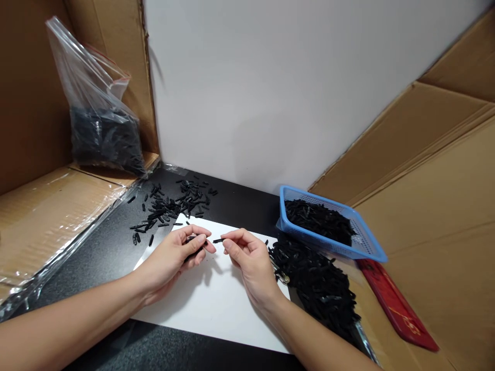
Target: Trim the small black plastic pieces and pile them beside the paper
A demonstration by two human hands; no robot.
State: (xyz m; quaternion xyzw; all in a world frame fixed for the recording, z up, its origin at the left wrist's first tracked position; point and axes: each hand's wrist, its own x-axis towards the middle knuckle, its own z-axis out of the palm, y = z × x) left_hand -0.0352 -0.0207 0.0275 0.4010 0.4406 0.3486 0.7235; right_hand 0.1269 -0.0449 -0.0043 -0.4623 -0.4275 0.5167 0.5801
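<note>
Above a white sheet of paper (216,304), both hands are close together. My left hand (180,252) is closed around several small black sticks, mostly hidden by the fingers. Between the thumb and fingers of my right hand (251,260) is pinched one short black stick (217,240), its tip pointing left toward the left hand. Loose black pieces (166,206) of the same sort lie scattered beyond the paper on the dark table. A larger heap of black pieces (325,288) lies right of the right hand. A shiny metal item (284,279) is partly hidden beside that hand.
A blue plastic basket (371,247) holding black pieces stands behind the heap. At the back left, a clear zip bag (104,134) of black pieces rests on cardboard. To the right lies a red flat object (402,309). Cardboard walls (444,180) flank the table.
</note>
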